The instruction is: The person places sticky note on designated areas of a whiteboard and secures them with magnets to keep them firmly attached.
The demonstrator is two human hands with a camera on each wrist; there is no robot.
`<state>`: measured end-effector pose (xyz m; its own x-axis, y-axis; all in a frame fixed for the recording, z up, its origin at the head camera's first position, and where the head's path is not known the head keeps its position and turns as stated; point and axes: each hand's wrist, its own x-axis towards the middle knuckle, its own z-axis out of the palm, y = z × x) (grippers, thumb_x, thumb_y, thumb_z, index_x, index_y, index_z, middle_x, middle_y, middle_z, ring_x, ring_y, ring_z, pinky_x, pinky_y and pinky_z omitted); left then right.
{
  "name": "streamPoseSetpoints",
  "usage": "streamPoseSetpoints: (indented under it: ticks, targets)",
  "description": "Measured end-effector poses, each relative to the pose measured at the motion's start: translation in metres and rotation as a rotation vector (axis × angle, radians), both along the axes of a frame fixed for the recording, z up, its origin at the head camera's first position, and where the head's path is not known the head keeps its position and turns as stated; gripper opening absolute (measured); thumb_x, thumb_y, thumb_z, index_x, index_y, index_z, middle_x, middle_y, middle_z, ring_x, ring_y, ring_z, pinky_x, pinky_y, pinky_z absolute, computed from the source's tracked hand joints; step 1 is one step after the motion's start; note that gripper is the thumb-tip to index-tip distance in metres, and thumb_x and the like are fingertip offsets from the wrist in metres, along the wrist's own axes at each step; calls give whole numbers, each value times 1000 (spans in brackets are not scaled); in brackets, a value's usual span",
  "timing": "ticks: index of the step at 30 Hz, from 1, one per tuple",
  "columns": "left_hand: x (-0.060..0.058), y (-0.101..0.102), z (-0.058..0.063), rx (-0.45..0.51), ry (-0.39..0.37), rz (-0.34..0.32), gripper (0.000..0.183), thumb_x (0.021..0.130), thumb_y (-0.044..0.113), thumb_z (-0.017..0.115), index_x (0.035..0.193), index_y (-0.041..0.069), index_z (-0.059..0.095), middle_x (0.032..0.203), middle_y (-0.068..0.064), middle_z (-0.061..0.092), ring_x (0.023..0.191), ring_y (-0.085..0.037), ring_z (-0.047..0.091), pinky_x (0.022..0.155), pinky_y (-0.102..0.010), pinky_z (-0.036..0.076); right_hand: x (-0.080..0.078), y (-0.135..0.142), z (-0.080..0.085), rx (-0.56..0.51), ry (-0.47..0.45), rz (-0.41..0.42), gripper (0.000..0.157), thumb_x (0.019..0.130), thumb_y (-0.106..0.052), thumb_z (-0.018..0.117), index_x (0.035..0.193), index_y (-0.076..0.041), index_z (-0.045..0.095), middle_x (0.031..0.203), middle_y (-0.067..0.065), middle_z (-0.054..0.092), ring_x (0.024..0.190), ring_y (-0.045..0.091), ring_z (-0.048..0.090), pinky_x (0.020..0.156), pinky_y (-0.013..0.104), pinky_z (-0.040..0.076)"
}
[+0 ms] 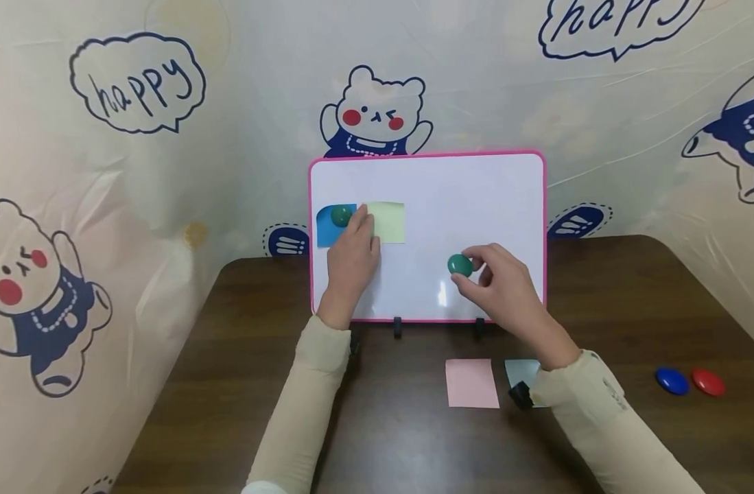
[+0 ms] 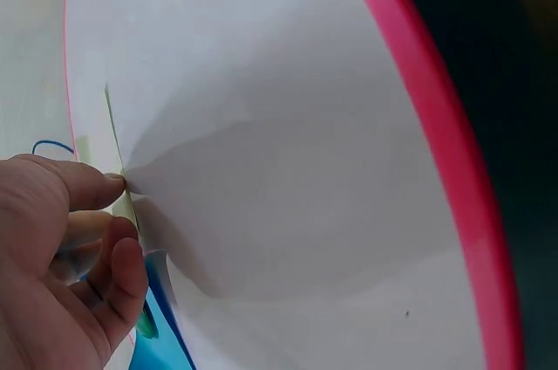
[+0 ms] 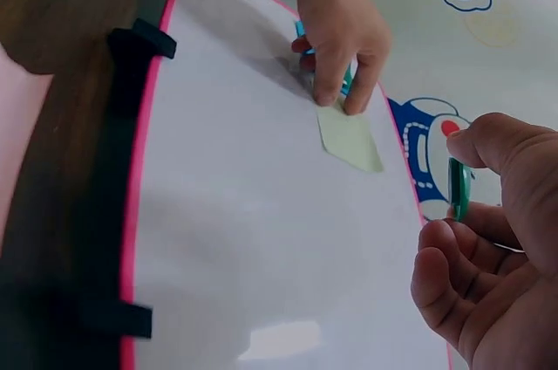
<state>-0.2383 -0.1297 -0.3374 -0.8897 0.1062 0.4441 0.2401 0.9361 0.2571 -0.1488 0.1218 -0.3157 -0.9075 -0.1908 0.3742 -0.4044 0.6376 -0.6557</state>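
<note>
A pink-framed whiteboard (image 1: pixel 475 199) leans upright on the table. With its fingertips, my left hand (image 1: pixel 354 257) presses the left edge of a light green sticky note (image 1: pixel 389 223) against the board. Left of that note is a blue sticky note (image 1: pixel 328 233) under a round green magnet (image 1: pixel 341 215), partly covered by the left hand in the right wrist view. Between thumb and forefinger, my right hand (image 1: pixel 503 285) pinches a second green magnet (image 1: pixel 460 265) in front of the board. Seen edge-on in the right wrist view, this magnet (image 3: pixel 458 188) stands apart from the board.
On the dark wooden table (image 1: pixel 401 425) lie a pink sticky note (image 1: pixel 472 383) and a light blue note (image 1: pixel 520 370), partly hidden by the right wrist. A blue magnet (image 1: pixel 672 381) and a red magnet (image 1: pixel 708 382) sit to the right. Black feet (image 1: pixel 398 328) support the board.
</note>
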Motion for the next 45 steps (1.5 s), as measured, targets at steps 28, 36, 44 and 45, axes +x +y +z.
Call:
streamPoseSetpoints:
  ticks: [28, 36, 44, 45]
  targets:
    - [4, 4, -10, 6, 124, 17, 41, 94, 22, 58, 131, 6, 55, 144, -5, 42, 63, -15, 59, 57, -26, 50, -71, -90, 1, 31, 75, -50, 44, 84, -30, 71, 120, -7, 59, 97, 2, 53, 76, 14, 49, 65, 26, 48]
    - [1, 3, -12, 10, 128, 6, 39, 95, 21, 57, 131, 6, 55, 144, -5, 42, 60, -13, 55, 51, -23, 46, -87, -104, -3, 22, 43, -106, 46, 86, -33, 69, 121, -5, 57, 98, 4, 51, 83, 16, 47, 70, 27, 47]
    - [2, 2, -12, 10, 126, 14, 40, 94, 21, 58, 131, 7, 55, 145, -4, 41, 60, -12, 54, 48, -23, 43, -105, -117, -5, 83, 2, -161, 48, 87, -37, 67, 120, -3, 57, 98, 5, 52, 85, 16, 49, 80, 29, 49]
    - [2, 2, -12, 10, 126, 13, 40, 94, 21, 58, 131, 7, 55, 145, -4, 41, 61, -13, 55, 48, -23, 43, -106, -118, -5, 89, -1, -168, 48, 87, -37, 66, 120, -3, 57, 99, 5, 52, 86, 16, 50, 80, 30, 49]
